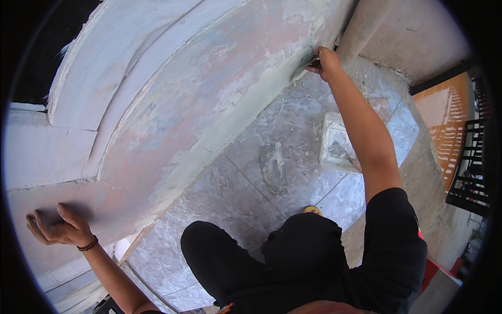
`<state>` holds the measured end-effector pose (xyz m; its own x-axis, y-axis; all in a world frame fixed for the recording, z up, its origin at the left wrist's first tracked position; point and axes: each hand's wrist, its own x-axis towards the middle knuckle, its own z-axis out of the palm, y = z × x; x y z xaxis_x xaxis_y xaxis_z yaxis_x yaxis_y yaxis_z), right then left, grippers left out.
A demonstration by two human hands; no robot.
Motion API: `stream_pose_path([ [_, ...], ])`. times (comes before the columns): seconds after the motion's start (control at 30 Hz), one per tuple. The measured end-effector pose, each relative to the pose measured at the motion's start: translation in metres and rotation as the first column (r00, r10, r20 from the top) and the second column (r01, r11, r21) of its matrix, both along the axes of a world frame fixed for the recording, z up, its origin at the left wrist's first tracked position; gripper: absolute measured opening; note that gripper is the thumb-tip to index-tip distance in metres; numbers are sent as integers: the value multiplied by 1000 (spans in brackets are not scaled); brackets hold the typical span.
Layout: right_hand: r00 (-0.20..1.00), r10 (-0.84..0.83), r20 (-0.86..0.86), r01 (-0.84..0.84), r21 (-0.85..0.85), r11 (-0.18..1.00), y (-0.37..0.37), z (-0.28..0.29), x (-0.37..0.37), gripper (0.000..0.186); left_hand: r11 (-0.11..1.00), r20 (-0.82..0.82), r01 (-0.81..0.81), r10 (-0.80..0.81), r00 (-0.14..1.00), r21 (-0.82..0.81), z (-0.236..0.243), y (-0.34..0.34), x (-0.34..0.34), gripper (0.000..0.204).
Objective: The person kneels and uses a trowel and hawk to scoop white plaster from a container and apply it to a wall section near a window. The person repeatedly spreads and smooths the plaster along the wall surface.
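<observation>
My right hand (328, 64) is stretched far out to the low wall's foot, its fingers closed round a putty knife (315, 64). Most of that tool is hidden by the fingers; a dark part of it shows close against the wall. Pale, smooth filler (209, 144) runs in a band along the lower edge of the patchy pink-grey wall (157, 125). My left hand (64, 228), with a beaded bracelet at the wrist, leans on the wall at the left, fingers apart and slightly bent, holding nothing.
A white filler-smeared tub (334, 137) stands on the grey tiled floor (235, 180) below my right forearm. Left of it lies a flat, smeared piece (274, 170). A round post (366, 26) rises beyond my right hand. At the far right are an orange panel (444, 120) and a black slatted rack (470, 167).
</observation>
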<state>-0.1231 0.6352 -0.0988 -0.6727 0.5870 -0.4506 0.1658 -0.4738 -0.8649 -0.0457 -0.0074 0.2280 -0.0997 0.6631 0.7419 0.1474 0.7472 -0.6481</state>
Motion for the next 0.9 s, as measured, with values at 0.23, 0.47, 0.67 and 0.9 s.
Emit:
stream_pose_path([
  [0.23,999,10,-49,-3,150,989,0,59,-8,30,999,8,37,-37,999,14,-1,6,0,54],
  [0.47,980,73,-185,-21,267,963,6,153,0,48,998,-11,69,-69,998,-4,1,10,3,54],
  [0.67,890,-31,-455,90,109,990,2,160,115,41,999,-6,52,-52,999,-12,1,8,2,56],
  [0.9,947,-264,-182,222,-224,949,-75,11,163,26,999,10,35,-35,999,3,-1,7,2,58],
])
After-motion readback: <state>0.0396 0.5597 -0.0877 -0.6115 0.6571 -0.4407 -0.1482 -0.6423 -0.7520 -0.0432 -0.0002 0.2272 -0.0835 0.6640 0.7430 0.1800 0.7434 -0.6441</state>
